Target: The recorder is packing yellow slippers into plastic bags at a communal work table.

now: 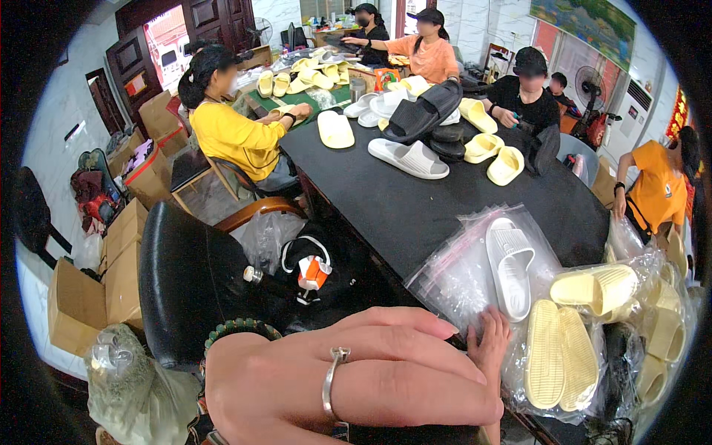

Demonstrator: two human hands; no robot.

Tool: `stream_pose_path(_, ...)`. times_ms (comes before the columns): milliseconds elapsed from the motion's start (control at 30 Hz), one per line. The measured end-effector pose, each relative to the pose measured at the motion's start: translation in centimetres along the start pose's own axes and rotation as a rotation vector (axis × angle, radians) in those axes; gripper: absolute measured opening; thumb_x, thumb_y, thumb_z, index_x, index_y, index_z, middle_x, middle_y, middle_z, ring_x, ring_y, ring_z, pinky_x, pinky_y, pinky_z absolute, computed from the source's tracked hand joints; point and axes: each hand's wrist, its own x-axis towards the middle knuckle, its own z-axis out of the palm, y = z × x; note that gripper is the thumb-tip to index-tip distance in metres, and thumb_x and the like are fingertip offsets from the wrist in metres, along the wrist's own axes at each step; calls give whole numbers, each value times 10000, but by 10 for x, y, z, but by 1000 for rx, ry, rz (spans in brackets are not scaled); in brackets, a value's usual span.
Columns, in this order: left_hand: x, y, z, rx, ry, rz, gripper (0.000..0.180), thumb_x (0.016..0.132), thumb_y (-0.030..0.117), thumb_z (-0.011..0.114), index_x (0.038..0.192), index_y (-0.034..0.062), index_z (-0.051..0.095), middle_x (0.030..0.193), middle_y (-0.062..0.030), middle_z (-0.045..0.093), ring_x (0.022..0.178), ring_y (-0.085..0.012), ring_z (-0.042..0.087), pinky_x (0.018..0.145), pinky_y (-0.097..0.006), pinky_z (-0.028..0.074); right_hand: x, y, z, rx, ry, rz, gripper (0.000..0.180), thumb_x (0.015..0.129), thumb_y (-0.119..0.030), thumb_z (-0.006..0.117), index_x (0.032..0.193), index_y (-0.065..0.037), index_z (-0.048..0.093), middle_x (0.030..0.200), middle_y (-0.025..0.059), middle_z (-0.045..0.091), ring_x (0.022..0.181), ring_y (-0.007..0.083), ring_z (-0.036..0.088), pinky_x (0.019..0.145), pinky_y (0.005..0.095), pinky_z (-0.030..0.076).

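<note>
Close in front of me, my left hand (356,371) reaches across from the lower left, its back showing. A ring and a green beaded bracelet are on it; its long fingers point right, some tips out of sight, and I see nothing held. Partly behind it, my right hand (491,337) rests with fingers apart at the table edge, beside a white slipper (510,271). That slipper lies sole down on a fanned stack of clear plastic bags (452,271). To the right, a bagged pair of pale yellow slippers (561,356) shows its soles.
The dark table (356,193) bears a pile of black slippers (423,115), grey and yellow ones around it. More bagged slippers (660,326) fill the right edge. A black chair (189,285) and cardboard boxes (122,259) stand left. Several people sit around; one in orange (656,189) is at right.
</note>
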Motion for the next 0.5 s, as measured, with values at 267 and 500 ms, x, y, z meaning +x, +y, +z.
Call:
stream_pose_path(267,1,-5,14,166,56,121,188,847,139,755,1012,55,787,1093,-197,703,955,-300,694,888,-437,507,0,0,0,-11,-5,10,432,852,-161,708,1239,-55,549,1381,158,540,1288,377,478,1082,514,337)
stream_pose_path(500,-3,13,5,-56,86,-153,356,918,231,696,1122,-60,690,1149,-247,671,1031,-371,668,967,-491,458,1,-2,2,4,-5,12,441,849,-154,717,1245,-55,551,1389,164,538,1289,383,475,1087,517,337)
